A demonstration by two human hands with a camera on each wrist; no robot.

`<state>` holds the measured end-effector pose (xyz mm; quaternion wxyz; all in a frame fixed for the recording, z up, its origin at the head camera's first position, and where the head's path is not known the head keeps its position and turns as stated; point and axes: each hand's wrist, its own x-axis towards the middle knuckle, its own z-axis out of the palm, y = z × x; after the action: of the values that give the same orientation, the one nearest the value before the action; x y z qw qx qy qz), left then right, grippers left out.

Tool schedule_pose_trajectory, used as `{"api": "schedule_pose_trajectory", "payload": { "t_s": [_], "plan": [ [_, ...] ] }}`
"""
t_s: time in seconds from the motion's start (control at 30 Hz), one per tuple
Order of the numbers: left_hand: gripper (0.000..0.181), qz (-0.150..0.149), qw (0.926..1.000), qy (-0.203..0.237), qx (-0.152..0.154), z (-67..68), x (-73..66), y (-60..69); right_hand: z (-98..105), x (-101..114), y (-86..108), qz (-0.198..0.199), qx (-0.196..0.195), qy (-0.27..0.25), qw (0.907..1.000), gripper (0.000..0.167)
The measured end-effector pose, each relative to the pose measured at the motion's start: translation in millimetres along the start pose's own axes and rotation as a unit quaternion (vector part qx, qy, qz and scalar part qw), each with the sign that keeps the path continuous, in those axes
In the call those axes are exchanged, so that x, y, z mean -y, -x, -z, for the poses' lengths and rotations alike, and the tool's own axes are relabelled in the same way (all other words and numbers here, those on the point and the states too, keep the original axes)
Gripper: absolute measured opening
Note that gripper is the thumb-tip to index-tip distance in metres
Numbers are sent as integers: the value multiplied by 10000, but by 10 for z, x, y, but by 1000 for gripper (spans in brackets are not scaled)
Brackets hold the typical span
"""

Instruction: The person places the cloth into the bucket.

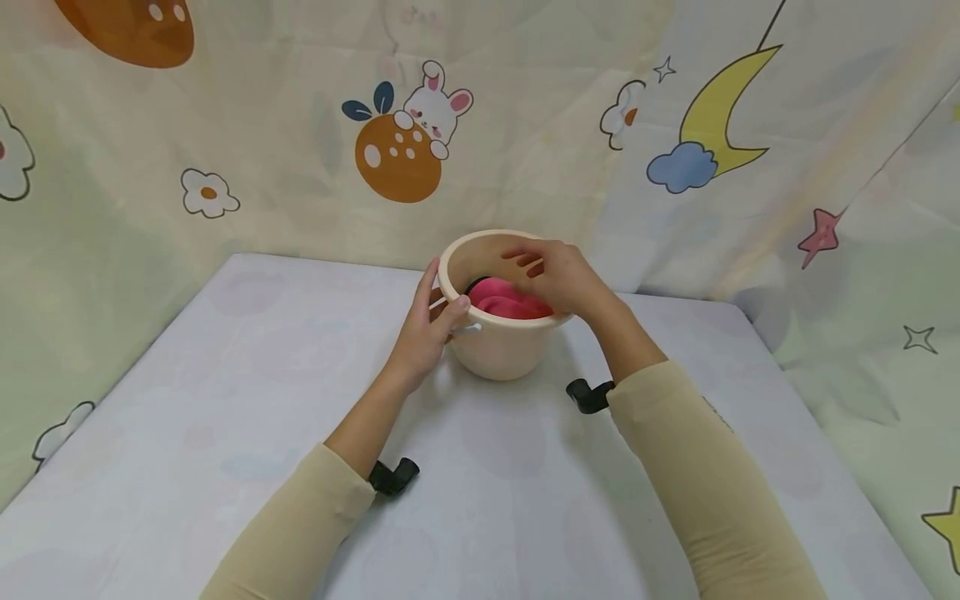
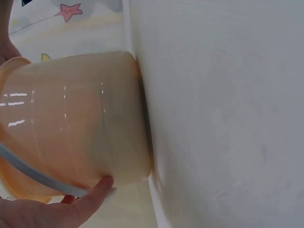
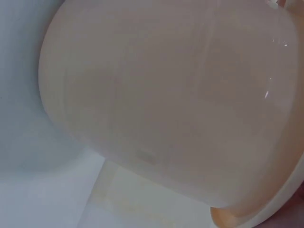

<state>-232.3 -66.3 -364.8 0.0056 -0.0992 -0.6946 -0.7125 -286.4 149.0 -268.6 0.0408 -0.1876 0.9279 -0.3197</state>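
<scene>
A cream plastic bucket (image 1: 498,350) with a grey handle (image 2: 35,175) stands upright on the table. Inside it lies a pink, soft-looking folded thing (image 1: 510,302) with a dark edge at its far left; its kind cannot be told. My left hand (image 1: 420,333) holds the bucket's left side, thumb at the rim and fingers against the outer wall. In the left wrist view, a fingertip of that hand touches the handle's end. Over the bucket's right rim reaches my right hand (image 1: 558,275), fingers loosely bent above the pink thing, with nothing seen in them. The right wrist view shows mostly bucket wall.
The table (image 1: 247,400) has a pale cover. Behind it hangs a printed curtain (image 1: 285,150) with cartoon figures, close to the bucket's far side. Black wrist straps (image 1: 393,477) show at both sleeves.
</scene>
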Motion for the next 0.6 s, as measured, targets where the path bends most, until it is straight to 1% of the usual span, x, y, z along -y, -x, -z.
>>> {"api": "schedule_pose_trajectory", "payload": {
  "t_s": [0.1, 0.17, 0.23, 0.3, 0.4, 0.47, 0.53, 0.6],
  "plan": [
    [78, -37, 10000, -64, -11, 16, 8, 1, -22, -1, 17, 122, -139, -20, 9998, 43],
    [78, -87, 9999, -143, -39, 27, 10, 2, -39, -13, 32, 263, -310, 14, 9992, 41],
    [78, -152, 9994, -309, -86, 44, 8, 2, -52, -27, 63, 490, -558, 80, 9972, 38],
    [79, -198, 9979, -587, -166, 66, 2, 7, -69, -45, 99, 759, -896, 200, 9929, 38],
    [81, -306, 9938, -1044, -206, 112, -8, 12, -89, -62, 179, 1165, -1448, 405, 9817, 39],
    [81, -410, 9906, -1294, -137, 158, -5, 13, -100, -80, 236, 1301, -1762, 495, 9744, 40],
    [80, -559, 9868, -1519, -12, 222, -4, 12, -105, -106, 304, 1309, -1966, 531, 9703, 42],
    [79, -686, 9812, -1799, 87, 310, -4, 15, -110, -153, 370, 1199, -2080, 541, 9693, 45]
  ]
}}
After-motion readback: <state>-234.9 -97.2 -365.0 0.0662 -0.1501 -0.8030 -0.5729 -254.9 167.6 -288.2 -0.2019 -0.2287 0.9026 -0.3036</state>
